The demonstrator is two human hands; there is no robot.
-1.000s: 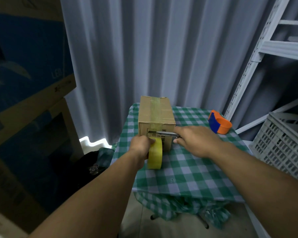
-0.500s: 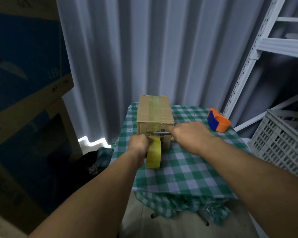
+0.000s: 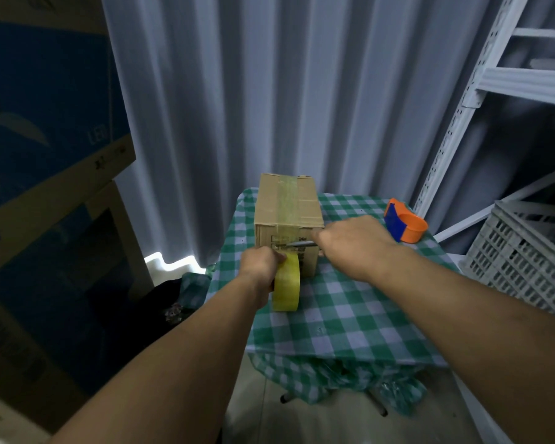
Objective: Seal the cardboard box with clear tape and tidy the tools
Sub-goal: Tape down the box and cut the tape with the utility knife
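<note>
My left hand (image 3: pixel 259 263) grips the yellow tape roll (image 3: pixel 286 285); my right hand (image 3: pixel 350 243), just beside it, is closed around scissors (image 3: pixel 297 243) against the cardboard box (image 3: pixel 288 209).

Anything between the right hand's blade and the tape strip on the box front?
Nothing visible. The metal blade in the right hand lies across the front of the cardboard box, its tip at the strip just above the tape roll held by the left hand.
</note>
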